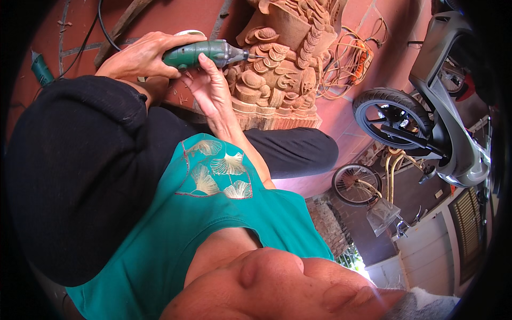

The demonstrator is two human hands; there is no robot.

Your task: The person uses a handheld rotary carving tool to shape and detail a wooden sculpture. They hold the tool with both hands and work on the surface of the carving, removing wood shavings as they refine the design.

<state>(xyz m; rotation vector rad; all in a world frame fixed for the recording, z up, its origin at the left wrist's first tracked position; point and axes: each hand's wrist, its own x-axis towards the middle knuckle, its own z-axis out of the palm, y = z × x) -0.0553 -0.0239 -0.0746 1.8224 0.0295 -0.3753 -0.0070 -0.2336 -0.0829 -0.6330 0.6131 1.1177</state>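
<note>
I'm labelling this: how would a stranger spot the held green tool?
Find the large carved wood piece, top centre. Just left of it, the left hand grips a green tool. Unlike the green object at far left, it's held and shows a thin bit.

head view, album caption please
Left hand grips green cylindrical rotary tool, right hand touching it, thin metal bit facing brown carved wooden sculpture.

Wide fisheye, head-worn, looking down at nearby hands (140, 55)

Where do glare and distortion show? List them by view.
Head view: white glare washes out the greenery at lower right; the motorcycle looks bent near the rim; black corners frame the picture; the carved wood shows clearly.
</note>
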